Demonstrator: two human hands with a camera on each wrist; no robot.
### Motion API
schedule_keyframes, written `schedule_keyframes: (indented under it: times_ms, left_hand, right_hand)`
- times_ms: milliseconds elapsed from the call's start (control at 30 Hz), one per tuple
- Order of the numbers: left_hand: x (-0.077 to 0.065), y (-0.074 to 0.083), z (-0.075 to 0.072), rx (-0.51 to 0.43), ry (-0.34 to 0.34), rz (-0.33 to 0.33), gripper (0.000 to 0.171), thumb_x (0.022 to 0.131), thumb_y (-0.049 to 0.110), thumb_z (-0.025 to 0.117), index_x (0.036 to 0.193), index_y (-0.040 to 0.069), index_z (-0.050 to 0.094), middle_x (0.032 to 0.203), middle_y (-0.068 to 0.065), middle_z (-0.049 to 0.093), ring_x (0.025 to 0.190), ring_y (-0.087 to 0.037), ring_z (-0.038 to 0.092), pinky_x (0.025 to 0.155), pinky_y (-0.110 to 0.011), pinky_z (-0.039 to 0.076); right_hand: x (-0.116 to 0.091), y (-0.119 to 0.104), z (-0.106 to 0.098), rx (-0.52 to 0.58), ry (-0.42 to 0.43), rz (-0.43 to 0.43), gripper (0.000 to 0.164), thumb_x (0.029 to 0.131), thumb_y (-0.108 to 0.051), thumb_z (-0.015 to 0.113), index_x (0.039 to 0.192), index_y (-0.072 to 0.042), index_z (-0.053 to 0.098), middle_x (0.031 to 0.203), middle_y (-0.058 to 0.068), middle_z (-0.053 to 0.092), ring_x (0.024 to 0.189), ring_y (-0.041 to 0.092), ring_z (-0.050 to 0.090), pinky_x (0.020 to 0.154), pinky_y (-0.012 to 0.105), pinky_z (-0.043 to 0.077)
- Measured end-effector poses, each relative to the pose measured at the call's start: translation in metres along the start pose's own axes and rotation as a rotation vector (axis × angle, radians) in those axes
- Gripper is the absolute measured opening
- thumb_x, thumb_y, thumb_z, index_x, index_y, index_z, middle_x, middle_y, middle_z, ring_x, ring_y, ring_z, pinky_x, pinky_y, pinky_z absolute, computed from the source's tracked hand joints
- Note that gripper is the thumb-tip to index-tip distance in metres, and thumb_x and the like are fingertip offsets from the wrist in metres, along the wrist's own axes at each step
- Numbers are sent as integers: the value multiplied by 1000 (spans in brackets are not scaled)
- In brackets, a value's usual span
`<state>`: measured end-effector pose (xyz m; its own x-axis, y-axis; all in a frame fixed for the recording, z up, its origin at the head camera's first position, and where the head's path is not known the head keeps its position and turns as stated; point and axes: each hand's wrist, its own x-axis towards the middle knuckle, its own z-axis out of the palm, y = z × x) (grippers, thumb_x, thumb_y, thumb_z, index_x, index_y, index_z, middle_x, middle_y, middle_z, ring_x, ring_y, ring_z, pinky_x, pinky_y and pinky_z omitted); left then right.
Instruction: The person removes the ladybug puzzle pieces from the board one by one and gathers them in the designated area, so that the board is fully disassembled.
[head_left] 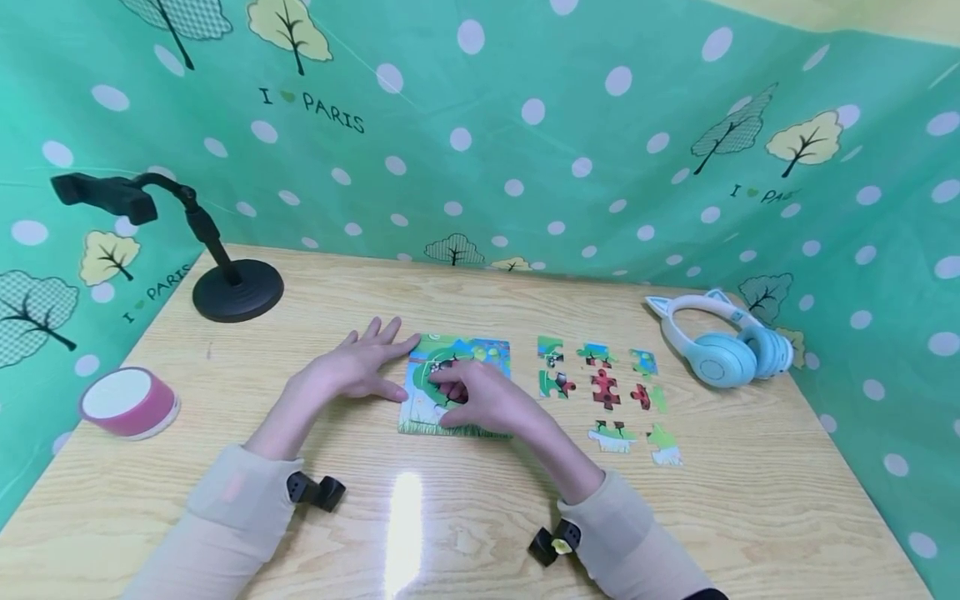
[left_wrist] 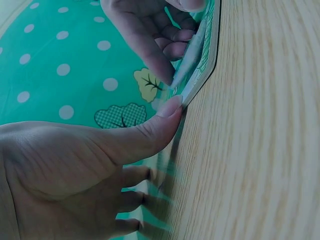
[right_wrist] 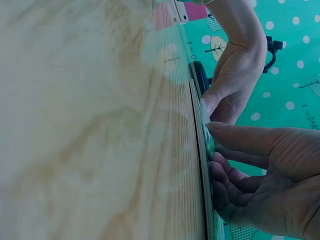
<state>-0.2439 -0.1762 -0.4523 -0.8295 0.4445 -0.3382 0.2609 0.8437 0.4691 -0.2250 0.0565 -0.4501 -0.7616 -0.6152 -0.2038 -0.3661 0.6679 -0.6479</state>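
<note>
A square jigsaw board [head_left: 417, 412] with a green, blue and white picture and a grassy lower edge lies flat on the table. My left hand [head_left: 358, 367] is spread at the board's left side, thumb and fingers touching its edge. Over the middle of the board, my right hand [head_left: 487, 398] pinches a puzzle piece [left_wrist: 191, 59], which stands tilted against the board in the left wrist view. Fingers hide most of that piece. Loose puzzle pieces, among them a red one [head_left: 605, 389] and a green-and-white one [head_left: 664, 446], lie right of the board.
Blue cat-ear headphones [head_left: 722, 358] rest at the right. A black stand [head_left: 238, 290] and a pink-and-white round object [head_left: 129, 403] are on the left of the wooden table [head_left: 315, 542]. A patterned green cloth [head_left: 525, 167] hangs behind.
</note>
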Motion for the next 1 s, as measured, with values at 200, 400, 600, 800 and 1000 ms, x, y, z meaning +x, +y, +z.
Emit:
schedule_keyframes:
  times_ms: [200, 400, 600, 800, 1000]
  left_hand:
    - [-1, 2, -1, -6, 3, 0, 88, 93, 37, 74, 164, 14, 27, 171, -27, 3, 157, -53, -4, 127, -69, 0]
    - [-1, 3, -2, -14, 0, -5, 89, 93, 35, 74, 164, 15, 25, 172, -26, 1, 157, -52, -6, 127, -69, -1]
    - [1, 1, -1, -18, -6, -10, 89, 93, 35, 74, 164, 15, 25, 172, -26, 0, 158, -51, -7, 127, -68, -3]
    - [1, 1, -1, -21, -6, -9, 88, 94, 34, 74, 164, 15, 25, 172, -25, -1, 158, -51, -8, 127, -68, -3]
    - [1, 2, -1, -23, -8, -9, 88, 94, 34, 74, 164, 15, 24, 172, -25, -1, 158, -50, -8, 127, -68, -3]
  right_hand:
    - [0, 2, 0, 38, 18, 11, 52, 86, -3, 80, 136, -8, 67, 106, 4, 70, 96, 14, 63, 88, 30, 57]
    - [1, 4, 0, 97, 40, 28, 49, 86, 2, 76, 134, -6, 68, 103, 4, 70, 92, 14, 63, 84, 27, 57]
    - [1, 4, 0, 109, 59, 42, 46, 87, 2, 76, 132, -8, 70, 100, 4, 70, 87, 12, 61, 80, 25, 56]
    - [2, 5, 1, 104, 76, 50, 45, 87, 1, 78, 130, -10, 71, 98, 3, 68, 85, 12, 60, 78, 23, 53]
    - [2, 4, 2, 105, 88, 58, 43, 87, 1, 77, 127, -11, 72, 95, 2, 67, 84, 13, 59, 74, 22, 51]
